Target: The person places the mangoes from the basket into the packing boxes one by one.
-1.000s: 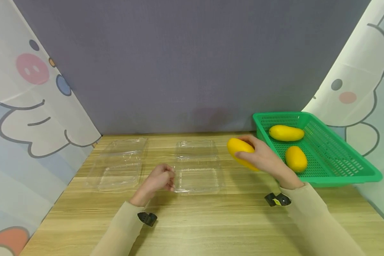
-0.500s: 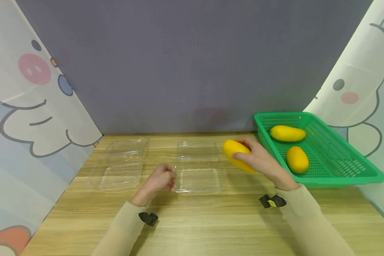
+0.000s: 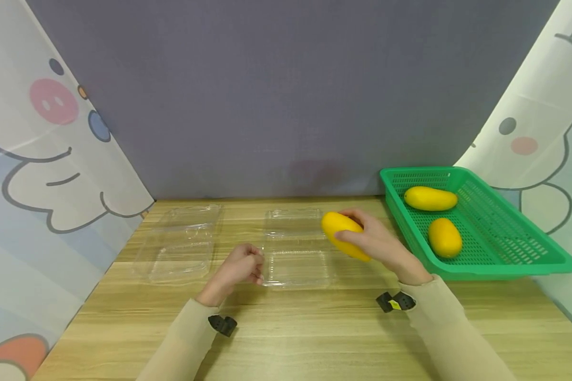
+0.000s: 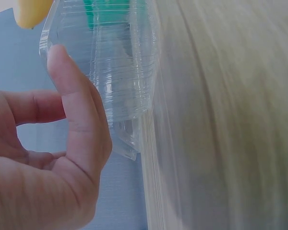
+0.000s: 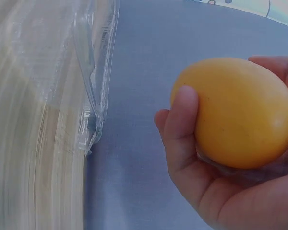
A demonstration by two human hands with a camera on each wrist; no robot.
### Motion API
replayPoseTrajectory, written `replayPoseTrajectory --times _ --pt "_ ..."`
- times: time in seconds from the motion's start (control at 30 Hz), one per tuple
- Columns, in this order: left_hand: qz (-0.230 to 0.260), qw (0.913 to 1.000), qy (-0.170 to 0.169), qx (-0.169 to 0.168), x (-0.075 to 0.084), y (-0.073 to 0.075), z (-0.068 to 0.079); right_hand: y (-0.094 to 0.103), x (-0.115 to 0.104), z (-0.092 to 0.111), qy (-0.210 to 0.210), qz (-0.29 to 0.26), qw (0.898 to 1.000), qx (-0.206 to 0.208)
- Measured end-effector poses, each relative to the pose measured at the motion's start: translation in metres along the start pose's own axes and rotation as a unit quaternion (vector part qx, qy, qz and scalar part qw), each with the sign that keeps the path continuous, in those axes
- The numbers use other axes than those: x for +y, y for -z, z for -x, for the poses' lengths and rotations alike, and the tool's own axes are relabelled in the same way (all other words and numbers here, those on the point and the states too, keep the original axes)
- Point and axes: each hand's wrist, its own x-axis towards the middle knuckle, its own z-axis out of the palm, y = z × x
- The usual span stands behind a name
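Note:
My right hand (image 3: 376,241) grips a yellow mango (image 3: 336,226) and holds it tilted over the table, at the right side of the middle clear plastic clamshell box (image 3: 297,270). In the right wrist view the fingers and thumb curl round the mango (image 5: 240,115). My left hand (image 3: 240,266) is at the near left edge of that box, which lies with its lid folded back. The left wrist view shows a fingertip at the rim of the clear box (image 4: 108,62), with the other fingers curled behind it.
A second open clear clamshell box (image 3: 181,259) lies on the left of the wooden table (image 3: 286,333). A green basket (image 3: 500,271) on the right holds an elongated mango (image 3: 430,198) and another mango (image 3: 445,238). A grey panel (image 3: 286,106) stands along the back.
My right hand has carried the mango leftward, away from the green basket and toward the middle box. The left hand has stayed at that box's edge. The view has shifted slightly.

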Motion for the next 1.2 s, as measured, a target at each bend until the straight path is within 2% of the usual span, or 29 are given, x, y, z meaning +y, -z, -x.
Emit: replayPoseTrajectory --times 0.33,0.87,1.2 --pt "0.004 1.0000 0.000 0.001 0.002 -0.001 0.000 -0.013 -0.002 -0.004 0.015 -0.017 1.000 -0.009" --pt "0.003 1.0000 0.001 0.000 0.002 -0.001 0.001 -0.037 -0.006 -0.013 -0.003 0.000 1.000 -0.021" --pt "0.005 1.0000 0.002 -0.002 0.001 -0.001 0.000 -0.048 -0.008 -0.017 -0.010 -0.009 0.999 -0.029"
